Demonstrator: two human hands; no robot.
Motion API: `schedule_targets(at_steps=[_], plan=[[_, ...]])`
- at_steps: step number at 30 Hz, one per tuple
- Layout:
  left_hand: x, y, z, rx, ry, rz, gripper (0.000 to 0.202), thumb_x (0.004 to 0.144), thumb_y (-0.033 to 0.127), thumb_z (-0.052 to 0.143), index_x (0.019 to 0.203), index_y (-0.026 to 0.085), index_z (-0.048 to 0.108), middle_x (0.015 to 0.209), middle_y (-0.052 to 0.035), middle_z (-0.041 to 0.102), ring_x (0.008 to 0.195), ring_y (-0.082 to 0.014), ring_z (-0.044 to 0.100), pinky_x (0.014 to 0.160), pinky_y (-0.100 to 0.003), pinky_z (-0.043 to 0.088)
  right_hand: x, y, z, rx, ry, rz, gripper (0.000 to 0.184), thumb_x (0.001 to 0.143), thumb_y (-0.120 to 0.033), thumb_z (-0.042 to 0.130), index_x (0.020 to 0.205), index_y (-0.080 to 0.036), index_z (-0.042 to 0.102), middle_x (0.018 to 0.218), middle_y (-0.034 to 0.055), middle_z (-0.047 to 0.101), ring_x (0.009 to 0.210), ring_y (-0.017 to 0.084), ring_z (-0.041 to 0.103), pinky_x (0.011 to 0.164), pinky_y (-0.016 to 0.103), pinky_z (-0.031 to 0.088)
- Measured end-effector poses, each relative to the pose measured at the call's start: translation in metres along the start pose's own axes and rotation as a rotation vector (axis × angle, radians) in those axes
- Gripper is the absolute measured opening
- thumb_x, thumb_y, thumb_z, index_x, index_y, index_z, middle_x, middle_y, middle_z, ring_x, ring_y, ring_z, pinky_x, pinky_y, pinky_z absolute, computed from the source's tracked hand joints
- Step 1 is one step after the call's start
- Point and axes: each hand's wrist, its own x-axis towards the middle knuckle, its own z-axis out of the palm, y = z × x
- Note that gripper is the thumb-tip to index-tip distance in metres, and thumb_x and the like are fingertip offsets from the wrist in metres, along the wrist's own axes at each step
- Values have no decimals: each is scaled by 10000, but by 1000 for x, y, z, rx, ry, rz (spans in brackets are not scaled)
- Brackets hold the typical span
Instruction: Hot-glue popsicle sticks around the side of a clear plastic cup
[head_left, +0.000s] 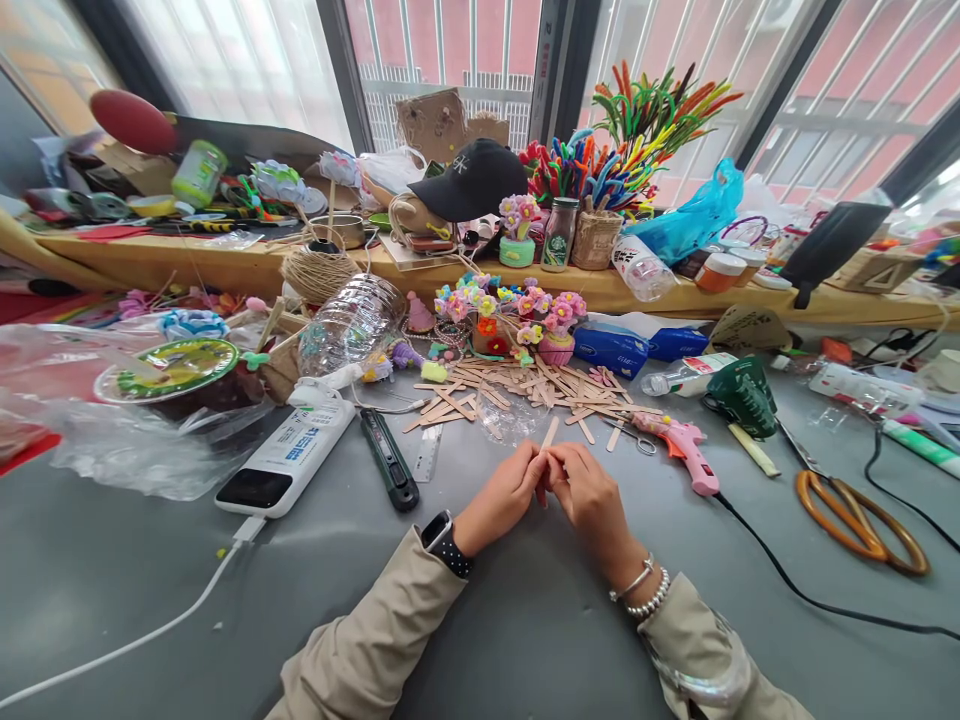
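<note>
Between my two hands a wooden craft stick point(551, 432) points up and away from me, its lower part hidden by my fingers. My left hand point(511, 487) is closed, its fingertips pinching the stick. My right hand point(589, 492) is closed on the same stick from the other side. Just beyond lies a crumpled clear plastic wrapper point(514, 422). Behind that, a loose heap of craft sticks point(517, 383) spreads over the grey table point(517, 640). A pink glue gun point(686, 450) rests to the right of my right hand.
A green utility knife point(388, 460), a clear ruler point(427, 453) and a white power bank point(289, 458) lie to the left. Large scissors point(855, 515) with orange-brown handles sit at the right, near a black cord point(795, 592). Pipe-cleaner flowers point(559, 312) stand behind the sticks.
</note>
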Motion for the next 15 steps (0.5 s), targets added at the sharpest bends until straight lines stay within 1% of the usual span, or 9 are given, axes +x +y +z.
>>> schedule_targets(at_steps=[2,6,9,11,13,15], plan=[[0,2,0,20,-1,9,276,888,372,243,753,188,397,593,43,461,537,-94,447,591,-229,371,-1,0,0,87,-29,92,154,842,-164,381,855,-159,534,777,59,595,722,126,564,652,241,487],[1,2,0,68,-2,-14,301,892,364,211,737,188,401,618,36,468,537,-99,460,602,-242,373,-3,1,1,327,-75,352,168,845,-251,387,829,-175,536,783,48,579,670,111,561,580,229,501],[1,0,-1,152,21,-51,308,888,362,214,691,197,383,564,42,456,517,-109,450,585,-250,356,-3,2,2,523,-95,523,200,828,-328,406,829,-180,541,780,41,573,643,113,574,518,224,507],[1,0,-2,198,38,-66,307,884,353,223,661,202,370,526,48,443,502,-113,442,571,-251,344,-1,6,1,608,-69,635,231,809,-378,419,844,-177,529,779,41,573,634,122,583,483,231,503],[0,1,-4,214,67,-74,307,881,341,229,637,206,357,500,53,429,483,-112,430,556,-249,336,0,12,-1,630,3,747,252,798,-408,415,854,-176,496,744,25,566,576,114,570,451,232,483],[0,2,-5,212,96,-75,303,878,328,234,622,209,344,486,56,419,472,-110,421,550,-246,333,-1,19,-4,598,81,804,220,806,-395,389,827,-185,452,641,-22,524,481,84,508,448,221,451]])
